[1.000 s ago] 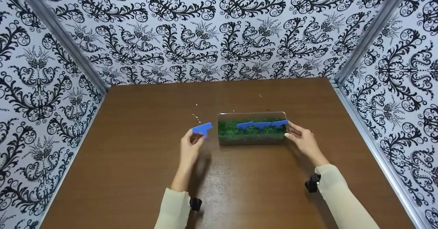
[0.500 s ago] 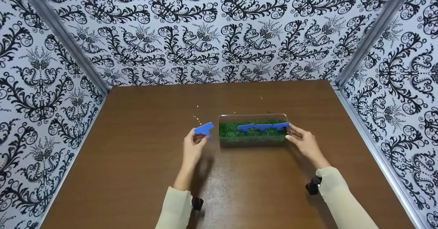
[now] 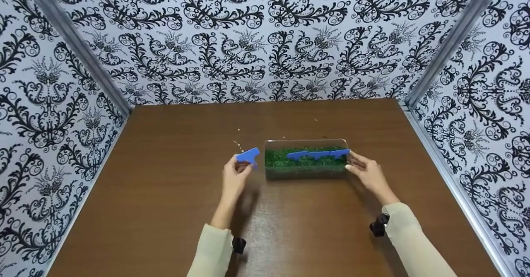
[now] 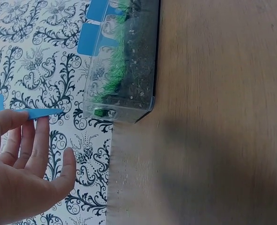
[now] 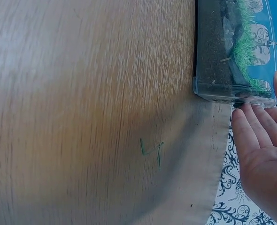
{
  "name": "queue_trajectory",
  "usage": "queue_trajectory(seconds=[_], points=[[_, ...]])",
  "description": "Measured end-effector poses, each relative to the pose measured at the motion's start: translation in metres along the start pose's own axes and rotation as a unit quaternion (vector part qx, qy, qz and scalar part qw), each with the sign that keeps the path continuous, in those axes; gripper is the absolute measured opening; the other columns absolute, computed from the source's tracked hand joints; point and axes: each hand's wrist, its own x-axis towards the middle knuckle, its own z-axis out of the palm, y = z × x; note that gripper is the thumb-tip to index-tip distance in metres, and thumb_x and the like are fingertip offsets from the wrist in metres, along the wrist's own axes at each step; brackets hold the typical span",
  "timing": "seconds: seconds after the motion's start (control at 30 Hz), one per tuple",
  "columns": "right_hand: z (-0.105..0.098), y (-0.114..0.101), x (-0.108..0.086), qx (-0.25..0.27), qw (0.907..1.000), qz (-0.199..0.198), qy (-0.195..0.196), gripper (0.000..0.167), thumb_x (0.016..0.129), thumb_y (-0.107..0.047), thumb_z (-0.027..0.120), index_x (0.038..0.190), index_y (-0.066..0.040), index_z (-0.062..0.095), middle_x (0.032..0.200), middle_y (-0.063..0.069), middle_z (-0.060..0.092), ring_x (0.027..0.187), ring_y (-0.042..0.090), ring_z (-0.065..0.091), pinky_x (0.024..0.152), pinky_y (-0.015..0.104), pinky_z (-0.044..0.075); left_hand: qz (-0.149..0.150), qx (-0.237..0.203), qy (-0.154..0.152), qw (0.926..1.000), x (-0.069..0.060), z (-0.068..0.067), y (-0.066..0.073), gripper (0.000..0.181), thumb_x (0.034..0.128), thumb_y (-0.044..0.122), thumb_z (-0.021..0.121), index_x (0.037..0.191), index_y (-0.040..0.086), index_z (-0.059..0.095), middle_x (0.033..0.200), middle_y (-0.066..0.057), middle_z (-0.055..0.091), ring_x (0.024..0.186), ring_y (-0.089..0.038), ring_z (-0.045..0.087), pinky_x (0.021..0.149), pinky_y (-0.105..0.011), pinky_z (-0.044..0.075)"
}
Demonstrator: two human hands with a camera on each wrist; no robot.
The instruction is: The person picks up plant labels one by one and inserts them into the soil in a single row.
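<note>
My left hand pinches a blue T-shaped plant label between thumb and fingers. It is held in the air just left of a clear plastic container, apart from it. Dark soil and green grass fill the container. Several blue plant labels stand in a row in the grass, over its middle and right part. My right hand holds the container's right end, its fingertips against the end wall and its thumb at the rim, close to the rightmost label. Its index finger is partly hidden.
Pale crumbs lie on the brown wooden table behind the left hand. Patterned panels with metal frame bars rise at the back and both sides. A small green mark shows on the tabletop in the right wrist view.
The left hand has shifted slightly right with its label, and the label has tilted a little. The right hand keeps its place at the container's end. The head view has moved slightly.
</note>
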Motion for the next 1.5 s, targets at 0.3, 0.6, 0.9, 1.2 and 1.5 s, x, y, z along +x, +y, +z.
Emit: queue_trajectory(seconds=[0.3, 0.6, 0.9, 1.2, 1.5], points=[[0.0, 0.003, 0.0, -0.003, 1.0, -0.007, 0.0, 0.055, 0.099, -0.015, 0.062, 0.147, 0.002, 0.043, 0.142, 0.029, 0.051, 0.13, 0.041, 0.054, 0.103, 0.038, 0.048, 0.004, 0.029, 0.011, 0.9995, 0.0, 0.004, 0.004, 0.016, 0.0831, -0.007, 0.069, 0.098, -0.011, 0.064, 0.095, -0.026, 0.071, 0.084, -0.015, 0.067, 0.077, -0.015, 0.053], [0.0, 0.004, 0.001, -0.004, 1.0, -0.001, -0.006, 0.057, 0.099, -0.017, 0.062, 0.149, 0.001, 0.041, 0.143, 0.028, 0.051, 0.132, 0.04, 0.053, 0.102, 0.034, 0.05, 0.02, 0.054, 0.006, 0.9983, 0.002, 0.009, 0.009, 0.017, 0.0832, -0.005, 0.069, 0.098, -0.011, 0.064, 0.094, -0.026, 0.071, 0.09, -0.029, 0.07, 0.084, -0.035, 0.058], [0.0, 0.005, 0.0, -0.005, 0.9999, 0.0, -0.01, 0.056, 0.1, -0.016, 0.06, 0.15, 0.0, 0.04, 0.144, 0.027, 0.05, 0.133, 0.038, 0.053, 0.103, 0.037, 0.048, 0.023, 0.086, 0.01, 0.996, 0.005, 0.014, 0.013, 0.017, 0.082, -0.002, 0.071, 0.097, -0.005, 0.064, 0.092, -0.021, 0.072, 0.086, -0.024, 0.071, 0.085, -0.038, 0.058], [0.0, 0.006, 0.001, -0.004, 0.9999, 0.006, -0.008, 0.057, 0.1, -0.017, 0.06, 0.15, -0.001, 0.039, 0.145, 0.027, 0.05, 0.133, 0.038, 0.053, 0.103, 0.038, 0.048, 0.03, 0.102, -0.003, 0.9943, 0.009, 0.019, 0.014, 0.021, 0.0835, -0.001, 0.072, 0.102, -0.007, 0.065, 0.096, -0.025, 0.073, 0.092, -0.035, 0.073, 0.085, -0.042, 0.059], [-0.001, 0.006, 0.001, -0.007, 0.9999, 0.007, -0.006, 0.057, 0.1, -0.017, 0.061, 0.15, -0.001, 0.04, 0.145, 0.027, 0.049, 0.133, 0.039, 0.053, 0.103, 0.038, 0.049, 0.038, 0.092, -0.009, 0.995, 0.011, 0.025, 0.013, 0.017, 0.0843, 0.001, 0.07, 0.1, -0.006, 0.067, 0.096, -0.025, 0.074, 0.092, -0.037, 0.073, 0.085, -0.045, 0.059]])
